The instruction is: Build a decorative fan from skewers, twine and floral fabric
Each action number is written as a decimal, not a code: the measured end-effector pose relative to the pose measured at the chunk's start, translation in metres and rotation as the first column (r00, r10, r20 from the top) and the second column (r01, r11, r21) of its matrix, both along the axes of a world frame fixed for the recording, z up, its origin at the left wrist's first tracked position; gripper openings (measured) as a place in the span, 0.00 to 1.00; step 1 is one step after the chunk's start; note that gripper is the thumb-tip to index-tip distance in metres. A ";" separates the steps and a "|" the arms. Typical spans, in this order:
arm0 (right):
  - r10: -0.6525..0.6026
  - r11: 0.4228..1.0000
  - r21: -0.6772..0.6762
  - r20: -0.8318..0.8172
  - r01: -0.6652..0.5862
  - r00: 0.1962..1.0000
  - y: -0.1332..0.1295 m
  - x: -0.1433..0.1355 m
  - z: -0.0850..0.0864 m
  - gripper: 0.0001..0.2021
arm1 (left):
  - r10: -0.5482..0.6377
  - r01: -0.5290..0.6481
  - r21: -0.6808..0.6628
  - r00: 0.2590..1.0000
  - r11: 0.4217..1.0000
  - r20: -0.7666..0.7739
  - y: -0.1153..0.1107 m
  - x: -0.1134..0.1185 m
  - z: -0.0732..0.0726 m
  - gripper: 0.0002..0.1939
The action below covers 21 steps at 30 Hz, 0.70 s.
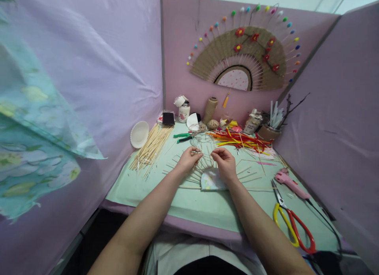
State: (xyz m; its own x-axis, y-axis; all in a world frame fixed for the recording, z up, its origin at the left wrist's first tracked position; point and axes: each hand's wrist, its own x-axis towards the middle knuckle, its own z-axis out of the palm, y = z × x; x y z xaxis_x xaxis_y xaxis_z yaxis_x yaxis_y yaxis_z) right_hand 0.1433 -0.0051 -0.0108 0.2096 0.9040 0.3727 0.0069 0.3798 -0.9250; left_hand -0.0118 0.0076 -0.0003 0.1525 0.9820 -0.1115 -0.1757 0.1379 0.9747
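Note:
A half-round piece of pale floral fabric (pixel 211 179) lies on the table, with thin sticks (pixel 248 176) spreading from it like a fan's ribs. Over the upper left of these ribs, my left hand (pixel 189 159) is closed, thumb and fingers pinched together. My right hand (pixel 225 164) pinches too, just right of it, above the fabric's upper edge. Whatever fine thing the fingertips hold is too small to name. Tangled thin wire (pixel 201 140) lies just beyond the hands, beside green-handled pliers (pixel 182 137).
Bamboo sticks (pixel 152 146) are piled at left near a white dish (pixel 139 134). Red and yellow pipe cleaners (pixel 239 140) lie behind my hands. Scissors (pixel 291 219) and a pink glue gun (pixel 291 185) rest at right. A decorated fan (pixel 237 55) hangs on the back panel.

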 end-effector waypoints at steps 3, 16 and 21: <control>-0.023 1.000 -0.006 -0.011 0.023 1.000 0.001 0.001 0.001 0.09 | -0.033 0.066 -0.123 0.966 0.990 0.255 -0.002 -0.002 0.011 0.14; 0.104 0.994 -0.038 0.149 -0.099 0.983 0.001 -0.003 0.000 0.10 | -0.022 0.083 -0.099 0.867 0.992 0.499 0.005 -0.013 0.009 0.18; 0.042 0.999 -0.015 0.142 -0.040 0.989 0.002 -0.004 -0.001 0.09 | -0.172 0.246 -0.064 0.819 0.967 0.547 0.004 -0.015 0.006 0.19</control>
